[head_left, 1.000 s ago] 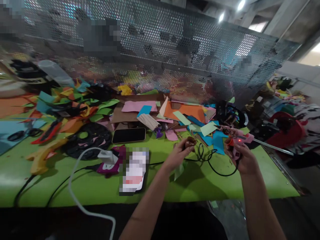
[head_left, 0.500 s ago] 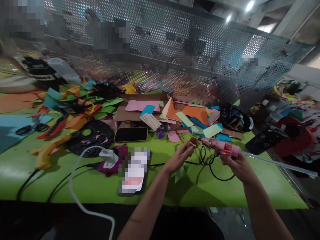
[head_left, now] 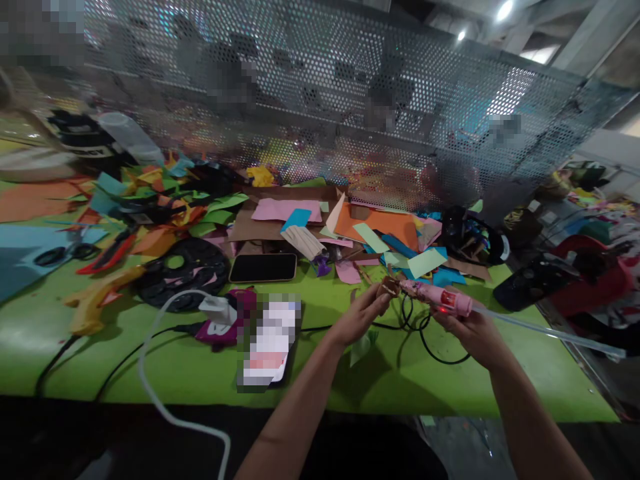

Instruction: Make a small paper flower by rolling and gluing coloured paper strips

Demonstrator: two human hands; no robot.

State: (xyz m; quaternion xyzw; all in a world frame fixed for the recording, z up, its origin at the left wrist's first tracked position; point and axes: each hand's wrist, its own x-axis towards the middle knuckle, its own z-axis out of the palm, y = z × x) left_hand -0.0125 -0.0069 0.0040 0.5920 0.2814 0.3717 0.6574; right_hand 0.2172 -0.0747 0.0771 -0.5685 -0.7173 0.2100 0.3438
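Observation:
Near the middle of the green table, my left hand [head_left: 361, 312] is closed on a small brown paper piece [head_left: 390, 287]. Its exact shape is partly covered by my fingers. My right hand [head_left: 463, 328] grips a pink glue gun [head_left: 437, 299], which has a red light on its side and a long clear glue stick [head_left: 550, 329] sticking out of its back end. The gun's nozzle points left and meets or almost meets the brown piece; I cannot tell whether they touch. Under my hands runs a looped black cord [head_left: 440, 360].
Left of my arms lie a phone with a lit screen [head_left: 270, 343], a purple power strip [head_left: 220, 330], a yellow glue gun [head_left: 95, 307] and a black round tray [head_left: 183, 273]. A dark phone [head_left: 263, 268] and coloured paper scraps [head_left: 380, 227] sit behind. A perforated metal screen [head_left: 310, 133] stands at the back.
The pink glue gun has shifted slightly left, bringing its nozzle closer to the brown paper piece. My left hand has moved very little.

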